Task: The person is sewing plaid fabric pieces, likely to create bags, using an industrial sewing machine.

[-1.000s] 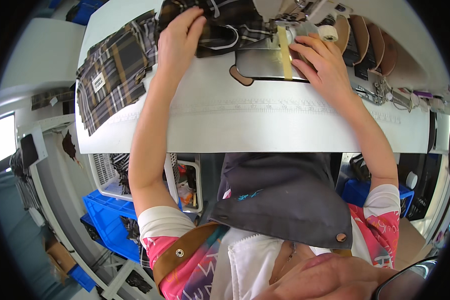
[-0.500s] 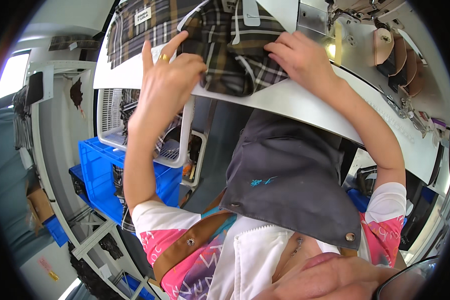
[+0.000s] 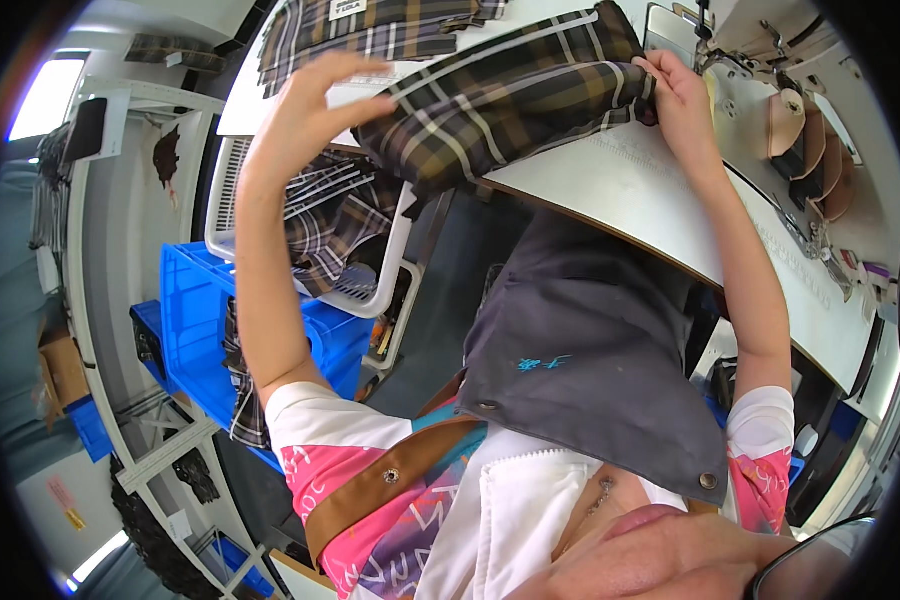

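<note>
A folded piece of brown, black and white plaid fabric (image 3: 505, 105) is stretched between my hands at the front edge of the white table (image 3: 610, 185). Its lower left end droops past the edge, above the basket. My right hand (image 3: 678, 95) pinches the right end between thumb and fingers. At the left end, my left hand (image 3: 320, 110) has its fingers and thumb apart, the thumb at the fabric's upper left edge; whether it touches the cloth I cannot tell. Behind it lie more plaid pieces (image 3: 400, 40), one with a white label.
Below the table's left part, a white plastic basket (image 3: 390, 275) holds striped and plaid cloth, over a blue crate (image 3: 195, 335). Metal sewing-machine parts (image 3: 735, 85) and curved beige pieces (image 3: 785, 120) stand at the right. White shelving (image 3: 150, 400) lines the far left.
The fabric has been lifted and turned, now showing a long plaid face instead of the dark side with pale tags. My left hand has moved left and opened; my right hand has moved right.
</note>
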Demonstrator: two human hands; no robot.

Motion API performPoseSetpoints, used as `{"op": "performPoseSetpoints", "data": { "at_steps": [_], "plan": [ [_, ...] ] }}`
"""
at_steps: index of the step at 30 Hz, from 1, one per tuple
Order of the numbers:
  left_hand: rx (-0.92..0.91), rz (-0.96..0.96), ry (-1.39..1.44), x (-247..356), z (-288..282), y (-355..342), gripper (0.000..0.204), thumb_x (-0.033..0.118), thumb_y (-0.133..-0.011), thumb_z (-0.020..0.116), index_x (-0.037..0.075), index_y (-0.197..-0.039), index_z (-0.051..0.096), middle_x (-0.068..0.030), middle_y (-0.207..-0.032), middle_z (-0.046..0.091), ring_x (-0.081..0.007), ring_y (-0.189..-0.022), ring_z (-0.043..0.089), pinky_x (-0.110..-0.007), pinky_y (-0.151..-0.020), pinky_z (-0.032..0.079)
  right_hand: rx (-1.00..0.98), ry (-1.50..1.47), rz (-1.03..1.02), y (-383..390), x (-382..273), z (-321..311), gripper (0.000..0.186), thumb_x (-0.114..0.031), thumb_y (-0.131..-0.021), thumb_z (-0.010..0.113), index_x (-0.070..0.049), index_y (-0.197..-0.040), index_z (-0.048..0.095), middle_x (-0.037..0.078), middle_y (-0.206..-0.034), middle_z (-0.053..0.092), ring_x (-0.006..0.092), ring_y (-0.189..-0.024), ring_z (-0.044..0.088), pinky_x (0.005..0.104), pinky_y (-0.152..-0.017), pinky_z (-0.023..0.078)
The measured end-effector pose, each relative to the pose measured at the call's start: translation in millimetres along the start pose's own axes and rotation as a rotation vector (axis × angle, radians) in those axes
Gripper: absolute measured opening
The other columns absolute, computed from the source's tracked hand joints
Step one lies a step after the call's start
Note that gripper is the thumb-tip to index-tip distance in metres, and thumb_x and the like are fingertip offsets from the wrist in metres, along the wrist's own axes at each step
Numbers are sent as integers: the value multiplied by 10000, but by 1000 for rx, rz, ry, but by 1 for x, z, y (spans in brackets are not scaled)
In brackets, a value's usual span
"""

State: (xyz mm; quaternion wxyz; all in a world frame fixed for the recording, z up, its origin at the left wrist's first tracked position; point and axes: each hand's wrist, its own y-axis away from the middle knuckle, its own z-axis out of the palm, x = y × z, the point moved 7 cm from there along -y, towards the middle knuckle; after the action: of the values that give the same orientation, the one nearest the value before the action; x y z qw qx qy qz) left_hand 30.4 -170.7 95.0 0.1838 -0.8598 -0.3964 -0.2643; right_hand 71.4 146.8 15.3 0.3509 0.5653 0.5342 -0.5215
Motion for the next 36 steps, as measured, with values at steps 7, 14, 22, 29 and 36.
{"op": "performPoseSetpoints", "data": {
  "at_steps": [7, 14, 22, 29, 36],
  "plan": [
    [102, 331, -206, 24, 98, -51, 491, 455, -773, 638, 44, -1042, 626, -173, -857, 649, -304, -822, 620, -392, -726, 469, 63, 102, -308, 16, -16, 3, 232, -174, -912, 537, -12, -1059, 613, 35, -961, 628, 95, -883, 573, 218, -770, 433],
    [689, -453, 215, -21, -58, 197, 290, 248, -862, 590, -11, -983, 636, -86, -842, 684, -153, -742, 640, -294, -701, 492, -27, -68, -25, 9, 7, 5, 248, -176, -930, 527, -54, -1136, 592, 28, -963, 646, 19, -722, 540, 157, -657, 419],
    [-169, -1515, -427, -178, 37, 560, 1139, 722, -496, 681, 59, -1369, 368, -173, -1409, 356, -351, -1315, 304, -444, -1080, 227, -111, 35, -34, 11, 0, 20, 257, -159, -921, 544, -54, -1153, 579, 28, -1003, 635, 35, -819, 555, 163, -751, 428],
    [88, -1370, -702, -129, -59, 422, 540, 395, -617, 761, 20, -990, 652, -148, -762, 669, -270, -762, 653, -369, -698, 499, -145, 251, -254, 18, -25, 50, 284, -114, -874, 582, -44, -1149, 581, 46, -1019, 608, 80, -900, 548, 211, -788, 427],
    [-388, -598, -443, -214, 82, 157, 287, 367, -662, 723, 109, -778, 670, -111, -789, 664, -282, -815, 641, -384, -688, 502, -243, 267, -179, 7, -33, 117, 262, -134, -855, 603, -51, -1103, 614, 2, -926, 594, 51, -740, 509, 185, -665, 417]
  ]
}}
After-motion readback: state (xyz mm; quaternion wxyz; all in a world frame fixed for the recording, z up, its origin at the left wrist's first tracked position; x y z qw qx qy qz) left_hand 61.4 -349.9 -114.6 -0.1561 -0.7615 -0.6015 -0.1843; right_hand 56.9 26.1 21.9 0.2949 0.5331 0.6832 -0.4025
